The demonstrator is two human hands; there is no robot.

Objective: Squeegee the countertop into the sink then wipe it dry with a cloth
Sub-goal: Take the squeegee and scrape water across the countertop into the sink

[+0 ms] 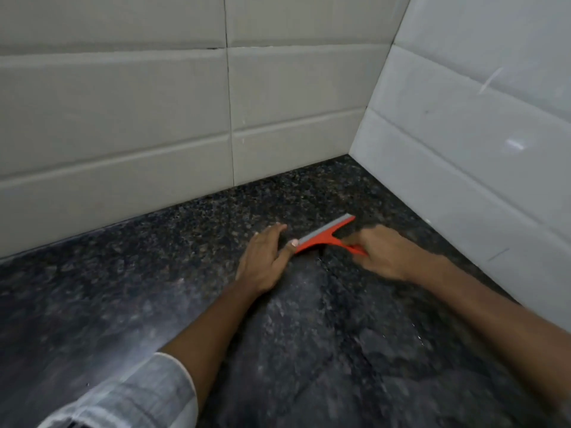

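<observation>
Right hand (381,253) is gripping the red squeegee (324,234) handle, fingers curled round it, blade sitting on the dark worktop (154,288), left hand (265,261) lying flat, fingers straight, thumb touching blade end.

A countertop (129,304) of dark speckled stone, granite by its look, is being shown with a polished, glossy face; pale reflections are being carried across it towards 7 o'clock. The wall tiles (123,97) at 12 o'clock are being seen as glazed ceramic, smooth with a soft sheen, off-white, with thin dark grout lines; those at 2 o'clock are looking paler and are being marked by faint scuffs. The squeegee (324,237) is being seen as smooth orange-red plastic, its blade a matt grey strip, rubber by its look. The sleeve (139,393) at 7 o'clock is being shown as woven cloth, pale grey, matt, faintly checked.
</observation>
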